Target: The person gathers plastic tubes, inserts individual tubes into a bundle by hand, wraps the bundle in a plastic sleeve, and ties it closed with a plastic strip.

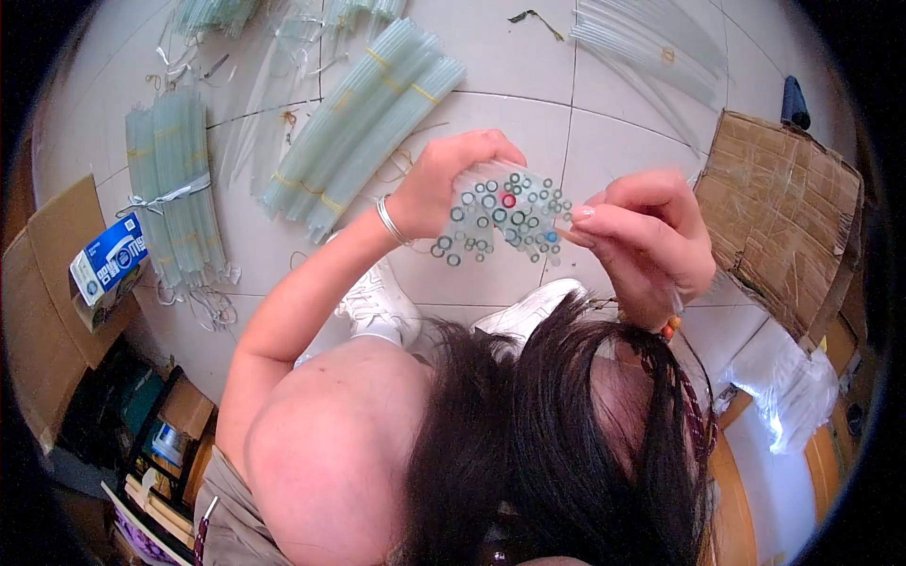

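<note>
My left hand [462, 170] is wrapped round a bundle of clear tubes [500, 215], its round open ends turned up toward me. Most rims look pale green or grey; one is red and one is blue. At the bundle's right edge my right hand [651, 236] has thumb and fingers pinched together, seemingly on a thin clear tube that runs under the palm, largely hidden. Beyond my left hand, banded bundles of long tubes [363, 123] lie on the tiled floor.
More tied tube bundles [175, 179] lie at the left, with loose tubes [651, 47] at the upper right. Flattened cardboard [783, 217] lies right. A blue and white box [109, 259] stands left. White shoes [382, 302] and dark hair [576, 434] are below the hands.
</note>
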`<action>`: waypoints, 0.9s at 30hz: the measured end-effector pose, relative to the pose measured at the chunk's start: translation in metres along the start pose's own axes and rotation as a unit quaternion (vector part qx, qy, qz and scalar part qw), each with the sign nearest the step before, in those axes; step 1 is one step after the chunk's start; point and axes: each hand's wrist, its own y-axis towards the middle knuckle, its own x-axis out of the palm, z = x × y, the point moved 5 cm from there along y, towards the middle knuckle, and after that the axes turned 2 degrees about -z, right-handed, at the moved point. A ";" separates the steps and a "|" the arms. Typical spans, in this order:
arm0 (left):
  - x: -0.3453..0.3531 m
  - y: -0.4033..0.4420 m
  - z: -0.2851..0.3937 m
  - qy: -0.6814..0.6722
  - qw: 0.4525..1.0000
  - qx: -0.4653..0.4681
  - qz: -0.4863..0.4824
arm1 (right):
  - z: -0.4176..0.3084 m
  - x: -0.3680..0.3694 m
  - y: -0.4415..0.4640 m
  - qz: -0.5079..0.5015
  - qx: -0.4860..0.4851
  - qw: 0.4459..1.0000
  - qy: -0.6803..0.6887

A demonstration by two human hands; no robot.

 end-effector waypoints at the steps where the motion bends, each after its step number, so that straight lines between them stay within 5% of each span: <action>1: 0.000 0.000 0.002 -0.001 1.000 -0.001 -0.001 | 0.000 0.000 0.000 -0.005 0.000 1.000 0.005; 9: 0.002 -0.001 0.010 -0.008 1.000 0.020 -0.016 | -0.002 -0.004 0.006 -0.088 -0.014 0.996 0.008; 15: 0.002 -0.002 0.008 0.004 1.000 -0.001 -0.010 | -0.013 0.002 0.005 -0.081 -0.021 0.996 -0.019; 19: 0.000 -0.001 0.011 0.013 1.000 -0.017 0.001 | -0.010 0.007 -0.002 0.023 -0.058 0.998 -0.032; 27: 0.001 0.001 0.015 0.046 0.999 0.005 0.010 | -0.005 0.014 -0.011 0.014 -0.005 0.999 -0.034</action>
